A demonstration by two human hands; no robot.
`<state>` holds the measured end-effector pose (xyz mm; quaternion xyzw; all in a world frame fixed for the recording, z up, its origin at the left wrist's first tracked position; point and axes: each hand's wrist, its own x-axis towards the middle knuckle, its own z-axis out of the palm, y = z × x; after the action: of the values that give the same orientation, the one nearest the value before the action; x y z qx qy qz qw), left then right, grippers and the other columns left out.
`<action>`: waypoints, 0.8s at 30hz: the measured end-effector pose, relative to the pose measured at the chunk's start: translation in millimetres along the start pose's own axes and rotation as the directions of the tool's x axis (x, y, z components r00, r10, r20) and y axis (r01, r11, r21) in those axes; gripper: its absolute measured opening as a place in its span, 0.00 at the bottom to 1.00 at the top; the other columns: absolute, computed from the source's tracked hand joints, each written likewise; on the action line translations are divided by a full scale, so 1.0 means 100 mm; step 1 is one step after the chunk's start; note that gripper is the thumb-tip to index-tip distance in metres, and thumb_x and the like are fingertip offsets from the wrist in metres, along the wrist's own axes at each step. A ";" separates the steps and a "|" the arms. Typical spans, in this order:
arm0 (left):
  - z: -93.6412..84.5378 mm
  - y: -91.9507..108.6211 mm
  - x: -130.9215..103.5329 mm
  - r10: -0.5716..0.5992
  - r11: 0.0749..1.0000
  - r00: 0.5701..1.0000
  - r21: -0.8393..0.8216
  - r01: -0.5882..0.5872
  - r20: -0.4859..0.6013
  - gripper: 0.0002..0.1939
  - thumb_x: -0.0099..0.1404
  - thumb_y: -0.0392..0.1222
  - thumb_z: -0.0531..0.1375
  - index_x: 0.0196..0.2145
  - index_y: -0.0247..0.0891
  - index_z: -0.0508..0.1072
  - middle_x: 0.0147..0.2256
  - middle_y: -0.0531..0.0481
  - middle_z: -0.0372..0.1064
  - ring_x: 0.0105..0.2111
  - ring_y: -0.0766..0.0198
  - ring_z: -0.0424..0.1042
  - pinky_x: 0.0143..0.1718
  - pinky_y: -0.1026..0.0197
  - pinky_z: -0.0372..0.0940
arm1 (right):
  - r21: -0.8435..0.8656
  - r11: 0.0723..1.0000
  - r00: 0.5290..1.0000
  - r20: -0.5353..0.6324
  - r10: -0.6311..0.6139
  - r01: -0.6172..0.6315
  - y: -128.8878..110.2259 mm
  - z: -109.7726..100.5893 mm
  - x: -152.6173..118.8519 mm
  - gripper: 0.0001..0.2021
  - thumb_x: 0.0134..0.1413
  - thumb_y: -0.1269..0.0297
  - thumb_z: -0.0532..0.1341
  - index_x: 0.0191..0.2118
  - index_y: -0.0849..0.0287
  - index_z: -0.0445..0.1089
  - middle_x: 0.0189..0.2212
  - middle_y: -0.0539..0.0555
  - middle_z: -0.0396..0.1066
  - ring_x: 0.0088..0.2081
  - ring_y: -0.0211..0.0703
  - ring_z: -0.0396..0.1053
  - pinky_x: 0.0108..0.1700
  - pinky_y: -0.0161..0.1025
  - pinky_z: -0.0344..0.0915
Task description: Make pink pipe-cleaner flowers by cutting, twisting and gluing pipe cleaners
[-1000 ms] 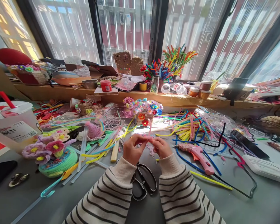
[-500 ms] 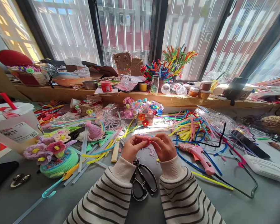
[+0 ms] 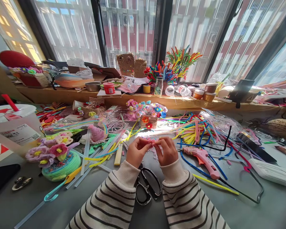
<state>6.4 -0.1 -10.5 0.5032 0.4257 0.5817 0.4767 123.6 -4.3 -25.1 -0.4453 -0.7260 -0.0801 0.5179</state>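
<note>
My left hand and my right hand meet over the middle of the table, thumbs and fingertips pinched. Between them is a small pink fuzzy piece, which looks like pipe cleaner; the fingers partly cover it. Pink trimmings lie on the table just beneath. Below my wrists rest black-handled scissors, their blades mostly hidden by my left hand. A pink glue gun lies on its side to the right of my right hand.
Colourful pipe cleaners are heaped at the back right. Glue sticks and a green flower-topped piece lie left, near a drink cup. A flower box stands behind my hands. Jars line the ledge.
Both hands keep their pinch on the pink piece, with only slight finger movement; my right fingers have drawn a little closer together. The view has shifted very slightly.
</note>
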 end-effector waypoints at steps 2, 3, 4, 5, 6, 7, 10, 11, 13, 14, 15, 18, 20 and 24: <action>0.00 -0.03 -0.01 0.127 0.986 0.992 0.106 -0.125 -0.013 0.06 0.44 0.38 0.60 0.23 0.36 0.66 0.24 0.50 0.68 0.27 0.65 0.67 0.31 0.62 0.62 | 0.042 0.995 0.996 0.017 0.092 -0.092 -0.02 0.03 -0.01 0.03 0.47 0.71 0.51 0.26 0.60 0.60 0.26 0.54 0.59 0.31 0.41 0.57 0.33 0.39 0.59; 0.01 -0.04 -0.01 0.191 0.967 0.982 0.173 -0.186 -0.010 0.05 0.45 0.38 0.59 0.23 0.36 0.67 0.25 0.50 0.68 0.27 0.65 0.67 0.31 0.62 0.62 | 0.056 0.989 0.990 0.028 0.138 -0.140 -0.03 0.04 -0.01 0.03 0.46 0.71 0.51 0.25 0.60 0.59 0.25 0.54 0.58 0.31 0.41 0.57 0.32 0.39 0.59; 0.01 -0.05 -0.01 0.248 0.940 0.969 0.244 -0.240 -0.003 0.03 0.46 0.38 0.59 0.23 0.37 0.67 0.25 0.50 0.67 0.27 0.64 0.66 0.31 0.62 0.61 | 0.067 0.981 0.983 0.037 0.181 -0.183 -0.04 0.06 -0.02 0.03 0.46 0.71 0.51 0.24 0.60 0.58 0.25 0.53 0.57 0.30 0.41 0.57 0.30 0.38 0.59; 0.01 -0.05 -0.01 0.300 0.906 0.954 0.310 -0.287 0.004 0.02 0.47 0.37 0.58 0.23 0.38 0.68 0.24 0.50 0.67 0.27 0.64 0.66 0.31 0.62 0.61 | 0.078 0.972 0.975 0.042 0.220 -0.222 -0.05 0.08 -0.02 0.03 0.45 0.70 0.50 0.24 0.60 0.57 0.24 0.52 0.57 0.28 0.40 0.57 0.29 0.38 0.58; 0.01 -0.04 -0.02 0.346 0.871 0.938 0.368 -0.325 0.009 0.01 0.47 0.37 0.57 0.22 0.38 0.69 0.24 0.50 0.66 0.27 0.64 0.65 0.31 0.61 0.61 | 0.096 0.961 0.965 0.048 0.257 -0.261 -0.05 0.10 -0.03 0.04 0.45 0.70 0.50 0.23 0.60 0.56 0.23 0.52 0.56 0.28 0.40 0.56 0.27 0.37 0.58; 0.01 -0.04 -0.02 0.386 0.839 0.923 0.412 -0.356 0.013 0.01 0.48 0.36 0.57 0.22 0.39 0.69 0.23 0.50 0.66 0.27 0.63 0.65 0.31 0.61 0.60 | 0.126 0.945 0.953 0.051 0.298 -0.302 -0.05 0.12 -0.03 0.04 0.45 0.69 0.50 0.23 0.60 0.56 0.22 0.51 0.56 0.27 0.39 0.56 0.26 0.36 0.58; 0.02 -0.03 -0.03 0.471 0.770 0.881 0.464 -0.438 0.050 0.05 0.49 0.33 0.55 0.21 0.41 0.69 0.23 0.50 0.66 0.28 0.63 0.65 0.32 0.61 0.59 | 0.268 0.841 0.879 0.050 0.474 -0.469 -0.03 0.18 -0.04 0.05 0.42 0.66 0.52 0.21 0.60 0.56 0.20 0.49 0.56 0.23 0.37 0.56 0.23 0.34 0.56; 0.03 -0.03 -0.03 0.484 0.755 0.872 0.467 -0.461 0.078 0.07 0.49 0.33 0.54 0.21 0.41 0.70 0.24 0.50 0.67 0.28 0.62 0.65 0.33 0.61 0.59 | 0.343 0.758 0.823 0.095 0.560 -0.555 -0.02 0.20 -0.03 0.06 0.41 0.65 0.53 0.19 0.59 0.56 0.18 0.48 0.56 0.22 0.36 0.56 0.22 0.33 0.55; 0.04 -0.04 -0.04 0.491 0.727 0.859 0.473 -0.497 0.148 0.09 0.50 0.32 0.53 0.23 0.42 0.70 0.25 0.49 0.67 0.30 0.62 0.65 0.34 0.62 0.59 | 0.473 0.503 0.666 0.284 0.690 -0.723 0.02 0.22 -0.01 0.08 0.38 0.63 0.53 0.16 0.59 0.55 0.14 0.46 0.55 0.17 0.33 0.53 0.18 0.32 0.52; 0.04 -0.05 -0.05 0.486 0.719 0.855 0.474 -0.508 0.180 0.09 0.51 0.32 0.52 0.23 0.42 0.70 0.26 0.48 0.68 0.31 0.62 0.65 0.35 0.62 0.59 | 0.505 0.370 0.589 0.394 0.705 -0.780 0.04 0.23 0.00 0.08 0.37 0.63 0.52 0.15 0.59 0.55 0.12 0.45 0.53 0.15 0.32 0.51 0.15 0.31 0.50; 0.04 -0.05 -0.05 0.478 0.720 0.855 0.468 -0.512 0.200 0.09 0.51 0.32 0.52 0.23 0.42 0.71 0.27 0.48 0.68 0.31 0.62 0.65 0.35 0.62 0.59 | 0.516 0.263 0.533 0.487 0.692 -0.815 0.06 0.23 0.01 0.08 0.36 0.62 0.51 0.15 0.59 0.55 0.10 0.44 0.52 0.13 0.32 0.50 0.14 0.31 0.48; 0.04 -0.05 -0.05 0.416 0.807 0.896 0.392 -0.442 0.154 0.06 0.50 0.34 0.54 0.24 0.40 0.70 0.26 0.48 0.68 0.30 0.63 0.66 0.34 0.61 0.60 | 0.535 0.186 0.515 0.573 0.638 -0.824 0.09 0.20 0.04 0.09 0.35 0.61 0.51 0.14 0.60 0.56 0.09 0.44 0.51 0.12 0.31 0.50 0.12 0.30 0.47; 0.03 -0.02 -0.04 0.304 0.917 0.951 0.251 -0.310 0.065 0.03 0.48 0.36 0.57 0.24 0.38 0.69 0.26 0.49 0.68 0.29 0.63 0.67 0.33 0.60 0.62 | 0.565 0.199 0.552 0.566 0.612 -0.801 0.08 0.16 0.05 0.09 0.34 0.61 0.54 0.15 0.60 0.58 0.10 0.44 0.53 0.13 0.31 0.51 0.13 0.30 0.49; 0.01 0.04 -0.01 0.004 0.998 1.000 -0.066 -0.005 -0.016 0.08 0.43 0.38 0.61 0.23 0.35 0.66 0.26 0.49 0.70 0.29 0.63 0.69 0.33 0.59 0.63 | 0.598 0.517 0.770 0.305 0.561 -0.613 0.02 0.08 0.04 0.10 0.37 0.59 0.56 0.22 0.62 0.64 0.17 0.48 0.60 0.18 0.32 0.56 0.17 0.29 0.53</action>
<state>7.1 -1.5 -6.6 0.4836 0.4089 0.6006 0.4881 119.3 3.5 -25.9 -0.4501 -0.5290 0.3807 0.6104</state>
